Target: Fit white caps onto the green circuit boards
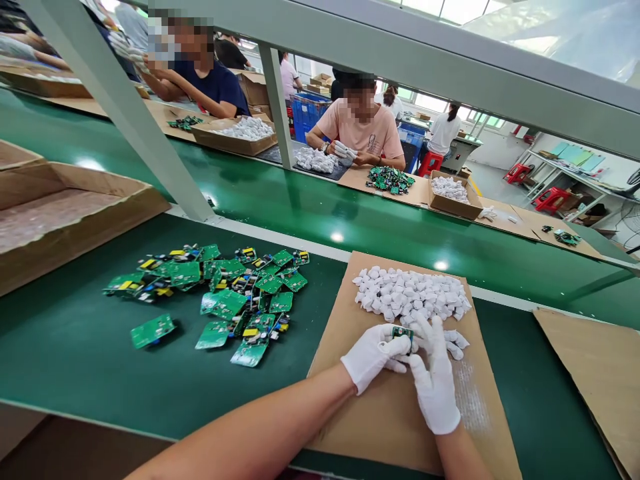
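My left hand (376, 353), in a white glove, is closed on a small green circuit board (403, 335), with the thumb across its front. Close on the board's right side is my right hand (436, 377), also gloved. Its fingers are spread apart, and the fingertips reach the board's edge; I cannot tell how firmly they touch. Both hands are above a brown cardboard sheet (370, 420). Just beyond them lies a heap of small white wrapped pieces (407, 293). A few more white pieces (455, 343) lie beside my right hand.
Many green circuit boards (225, 303) are heaped on the green table (75, 353) to the left. An open cardboard box (85, 220) stands farther left. A slanting metal post (125, 113) rises ahead. Across the belt (310, 207), co-workers sit with similar heaps.
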Demonstrator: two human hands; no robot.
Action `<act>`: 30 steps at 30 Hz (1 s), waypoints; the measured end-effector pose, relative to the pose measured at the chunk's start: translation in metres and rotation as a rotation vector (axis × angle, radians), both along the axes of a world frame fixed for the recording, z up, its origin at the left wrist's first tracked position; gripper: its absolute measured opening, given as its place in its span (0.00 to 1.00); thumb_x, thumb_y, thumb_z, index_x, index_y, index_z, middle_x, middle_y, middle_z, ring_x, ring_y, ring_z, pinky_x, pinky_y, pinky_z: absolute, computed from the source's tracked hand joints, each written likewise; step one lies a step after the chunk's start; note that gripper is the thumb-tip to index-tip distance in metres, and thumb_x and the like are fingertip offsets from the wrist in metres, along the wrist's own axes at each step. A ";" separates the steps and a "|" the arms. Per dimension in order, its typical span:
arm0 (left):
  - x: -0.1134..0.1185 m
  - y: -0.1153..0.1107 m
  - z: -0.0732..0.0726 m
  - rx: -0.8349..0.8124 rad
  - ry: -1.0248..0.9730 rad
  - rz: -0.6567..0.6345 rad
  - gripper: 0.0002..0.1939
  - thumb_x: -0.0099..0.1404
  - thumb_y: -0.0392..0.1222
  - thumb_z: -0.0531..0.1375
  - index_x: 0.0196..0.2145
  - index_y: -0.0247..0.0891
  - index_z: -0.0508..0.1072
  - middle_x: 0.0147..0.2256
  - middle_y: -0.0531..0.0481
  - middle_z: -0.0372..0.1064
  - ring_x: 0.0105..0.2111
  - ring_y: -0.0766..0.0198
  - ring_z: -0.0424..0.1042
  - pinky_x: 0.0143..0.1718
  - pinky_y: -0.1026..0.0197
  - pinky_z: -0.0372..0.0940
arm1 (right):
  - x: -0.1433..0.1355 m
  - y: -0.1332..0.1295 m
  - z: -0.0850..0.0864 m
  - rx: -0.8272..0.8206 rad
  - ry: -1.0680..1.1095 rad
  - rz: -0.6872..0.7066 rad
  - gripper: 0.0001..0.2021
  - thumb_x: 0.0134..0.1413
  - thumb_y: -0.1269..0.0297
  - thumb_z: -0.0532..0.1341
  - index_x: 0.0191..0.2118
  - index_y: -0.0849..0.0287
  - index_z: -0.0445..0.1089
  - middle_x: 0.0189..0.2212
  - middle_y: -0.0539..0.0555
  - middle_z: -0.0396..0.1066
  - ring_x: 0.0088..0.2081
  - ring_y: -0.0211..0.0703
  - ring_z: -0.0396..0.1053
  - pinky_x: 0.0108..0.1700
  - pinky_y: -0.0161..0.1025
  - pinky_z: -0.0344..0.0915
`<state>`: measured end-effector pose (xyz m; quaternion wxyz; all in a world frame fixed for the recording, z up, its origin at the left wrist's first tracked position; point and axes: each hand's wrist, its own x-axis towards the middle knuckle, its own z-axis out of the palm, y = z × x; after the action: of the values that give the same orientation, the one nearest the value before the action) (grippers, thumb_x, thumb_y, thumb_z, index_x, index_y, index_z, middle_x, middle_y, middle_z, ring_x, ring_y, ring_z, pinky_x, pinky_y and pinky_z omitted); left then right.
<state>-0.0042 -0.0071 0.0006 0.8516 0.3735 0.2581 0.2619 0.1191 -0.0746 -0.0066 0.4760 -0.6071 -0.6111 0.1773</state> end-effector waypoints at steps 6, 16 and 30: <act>0.000 -0.004 0.003 0.013 -0.020 -0.012 0.18 0.50 0.52 0.63 0.25 0.33 0.65 0.24 0.50 0.66 0.22 0.70 0.65 0.25 0.65 0.62 | -0.001 0.003 0.000 -0.183 0.092 0.046 0.30 0.53 0.59 0.58 0.60 0.58 0.52 0.49 0.58 0.68 0.49 0.49 0.67 0.48 0.42 0.66; 0.000 -0.003 0.004 -0.005 0.034 -0.066 0.17 0.51 0.52 0.60 0.27 0.33 0.65 0.24 0.50 0.65 0.23 0.67 0.67 0.28 0.61 0.65 | 0.004 0.002 0.006 -0.324 0.189 0.130 0.25 0.56 0.56 0.55 0.58 0.58 0.57 0.44 0.56 0.72 0.46 0.46 0.69 0.48 0.41 0.66; -0.002 -0.008 0.000 0.270 0.050 -0.115 0.17 0.51 0.44 0.63 0.38 0.34 0.69 0.30 0.48 0.68 0.28 0.67 0.66 0.26 0.66 0.63 | 0.010 0.004 -0.002 -0.252 0.258 0.077 0.18 0.56 0.57 0.55 0.50 0.55 0.68 0.46 0.56 0.71 0.48 0.50 0.68 0.51 0.48 0.64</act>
<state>-0.0063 -0.0147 0.0005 0.8006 0.5053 0.2198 0.2354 0.1288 -0.0706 -0.0088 0.4634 -0.6103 -0.5408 0.3468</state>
